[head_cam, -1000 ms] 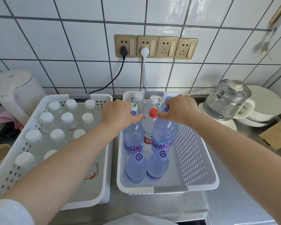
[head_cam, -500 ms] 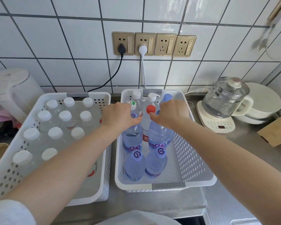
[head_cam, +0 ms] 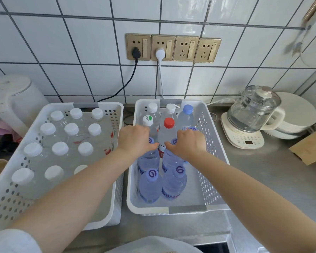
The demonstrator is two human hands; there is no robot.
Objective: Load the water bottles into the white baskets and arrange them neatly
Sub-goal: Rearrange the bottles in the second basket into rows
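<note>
Both hands, left hand and right hand, slid nearer, still gripping purple-capped bottles

Under my left hand and right hand the bottles are clear, glossy plastic with smooth matt caps. The perforated basket around them is white plastic with a soft sheen. Beneath it the counter is brushed metal. Beyond my fingers the wall tiles are glossy; right of my right hand, a clear glass kettle.
</note>
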